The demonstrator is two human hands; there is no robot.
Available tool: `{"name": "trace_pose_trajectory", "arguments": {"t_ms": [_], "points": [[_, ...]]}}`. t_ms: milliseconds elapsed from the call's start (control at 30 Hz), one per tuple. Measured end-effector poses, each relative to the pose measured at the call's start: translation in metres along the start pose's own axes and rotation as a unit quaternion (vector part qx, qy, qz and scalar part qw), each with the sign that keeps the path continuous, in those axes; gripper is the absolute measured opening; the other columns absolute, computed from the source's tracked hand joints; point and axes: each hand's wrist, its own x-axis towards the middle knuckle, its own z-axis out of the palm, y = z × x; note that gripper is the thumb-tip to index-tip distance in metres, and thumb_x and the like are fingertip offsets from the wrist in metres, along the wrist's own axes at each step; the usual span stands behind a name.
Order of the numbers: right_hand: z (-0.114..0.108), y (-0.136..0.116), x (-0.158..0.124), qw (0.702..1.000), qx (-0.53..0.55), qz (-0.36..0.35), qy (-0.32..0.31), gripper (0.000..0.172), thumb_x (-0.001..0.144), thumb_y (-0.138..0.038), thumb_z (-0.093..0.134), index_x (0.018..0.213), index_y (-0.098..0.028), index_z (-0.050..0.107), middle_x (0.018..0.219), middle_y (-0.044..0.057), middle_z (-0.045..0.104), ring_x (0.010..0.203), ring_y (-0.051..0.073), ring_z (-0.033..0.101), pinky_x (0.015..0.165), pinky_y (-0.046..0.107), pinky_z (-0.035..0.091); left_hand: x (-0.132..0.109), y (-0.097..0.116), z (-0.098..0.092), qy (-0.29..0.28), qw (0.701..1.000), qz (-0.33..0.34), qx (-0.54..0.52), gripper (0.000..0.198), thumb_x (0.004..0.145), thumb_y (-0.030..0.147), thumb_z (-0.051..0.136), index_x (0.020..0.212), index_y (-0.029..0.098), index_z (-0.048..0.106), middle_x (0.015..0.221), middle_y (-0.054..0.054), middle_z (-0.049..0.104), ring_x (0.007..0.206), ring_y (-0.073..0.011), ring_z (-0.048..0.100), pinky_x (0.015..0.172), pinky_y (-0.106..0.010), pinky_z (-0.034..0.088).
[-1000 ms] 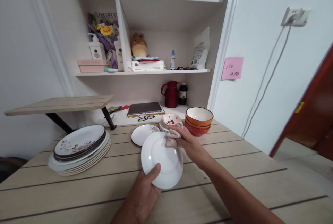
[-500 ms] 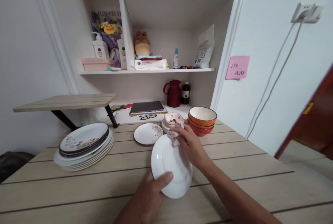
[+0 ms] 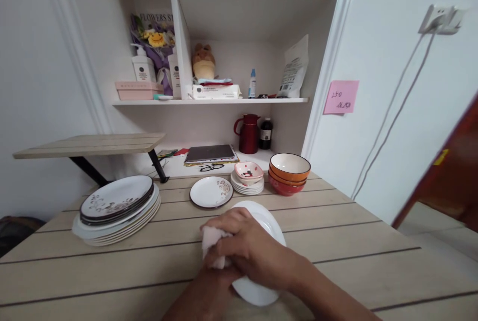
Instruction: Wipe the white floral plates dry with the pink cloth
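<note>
A small white plate is held tilted above the wooden table, near its front edge. My right hand lies across the plate's face, pressing a pale cloth against its left side. My left hand is under the plate's lower left rim, mostly hidden by the right hand, and grips the plate from below.
A stack of large patterned plates sits at the left. Behind my hands lie a small floral plate, a pile of saucers with a pink bowl and stacked orange bowls. Shelves with bottles and a red jug stand behind.
My right hand with the cloth has swept from the plate's upper right edge down across to its left side. The plate has dropped lower and tilted flatter.
</note>
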Motion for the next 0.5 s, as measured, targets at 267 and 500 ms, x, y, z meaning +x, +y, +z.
{"name": "trace_pose_trajectory", "arguments": {"t_ms": [267, 500], "points": [[-0.010, 0.028, -0.002, 0.982, 0.089, 0.097, 0.136, 0.039, 0.087, -0.005, 0.048, 0.106, -0.031, 0.070, 0.133, 0.004, 0.050, 0.120, 0.019, 0.051, 0.102, 0.037, 0.042, -0.001, 0.015, 0.018, -0.057, 0.952, -0.160, -0.254, 0.062, 0.079, 0.020, 0.066, 0.138, 0.016, 0.046, 0.110, -0.014, 0.071, 0.102, -0.0274, 0.065, 0.089, -0.040, 0.047], [-0.011, 0.059, -0.011, 0.964, -0.007, 0.140, 0.227, 0.042, 0.084, -0.006, 0.047, 0.110, -0.029, 0.069, 0.131, 0.006, 0.053, 0.119, 0.024, 0.050, 0.102, 0.045, 0.041, 0.001, 0.026, 0.012, -0.020, 0.938, -0.129, -0.322, 0.068, 0.083, 0.019, 0.062, 0.145, 0.019, 0.036, 0.121, -0.012, 0.067, 0.115, -0.0248, 0.060, 0.103, -0.040, 0.040]]}}
